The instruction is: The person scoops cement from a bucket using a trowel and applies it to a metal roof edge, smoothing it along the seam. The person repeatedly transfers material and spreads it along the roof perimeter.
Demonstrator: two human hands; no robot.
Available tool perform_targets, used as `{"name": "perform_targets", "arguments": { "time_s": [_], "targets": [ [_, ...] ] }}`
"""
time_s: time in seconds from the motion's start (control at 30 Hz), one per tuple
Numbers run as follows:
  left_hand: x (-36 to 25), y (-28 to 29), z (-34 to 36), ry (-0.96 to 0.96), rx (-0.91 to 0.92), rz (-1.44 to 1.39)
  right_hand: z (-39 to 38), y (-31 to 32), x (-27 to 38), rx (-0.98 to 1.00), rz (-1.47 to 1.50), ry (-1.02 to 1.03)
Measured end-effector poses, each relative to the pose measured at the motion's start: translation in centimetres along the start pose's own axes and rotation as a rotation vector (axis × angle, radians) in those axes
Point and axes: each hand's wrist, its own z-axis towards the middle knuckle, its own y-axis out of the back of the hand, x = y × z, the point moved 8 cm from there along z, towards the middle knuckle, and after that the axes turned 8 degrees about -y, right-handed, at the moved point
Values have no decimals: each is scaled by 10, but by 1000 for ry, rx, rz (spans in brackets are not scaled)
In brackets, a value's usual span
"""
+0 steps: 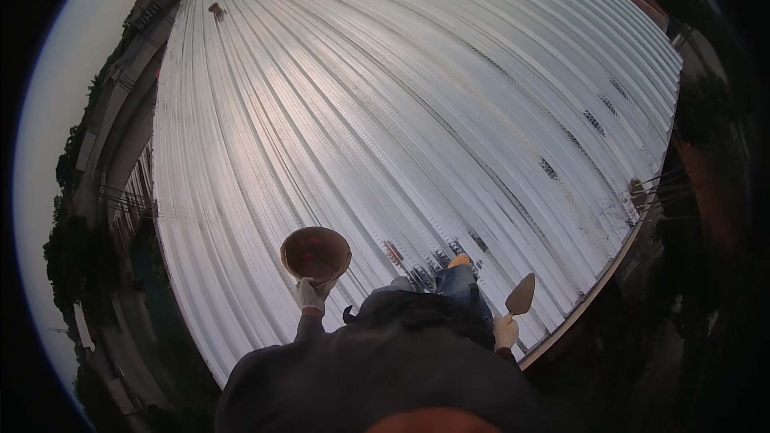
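My left hand [311,295], in a pale work glove with a red cuff, grips the near rim of a round brown mortar pan [315,250]. The pan is held out in front of me, and its inside looks dark, with a reddish patch at the bottom. Low on the right, my right hand [505,330] is closed round the handle of a pointed trowel [521,295]. The trowel's greyish blade points up and away from me. Under both hands spreads a ribbed, silvery metal deck [377,160]. One yellow-toed shoe [459,261] shows below my blue trousers.
The deck's right edge [593,293] runs close beside my right hand, with a dark drop beyond it. Rods [666,184] stick out past that edge. A small brown object [216,10] lies far left. Dark embossed patches [548,168] mark the deck.
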Motion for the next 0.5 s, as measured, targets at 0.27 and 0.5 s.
{"name": "perform_targets", "arguments": {
  "time_s": [0.27,0.5],
  "targets": [
    [-6,-279,-34,-70,185,165,41,-15,346,489,-383,554],
    [-25,-498,-25,7,497,66,0,-127,560,1044,-637,454]
  ]
}}
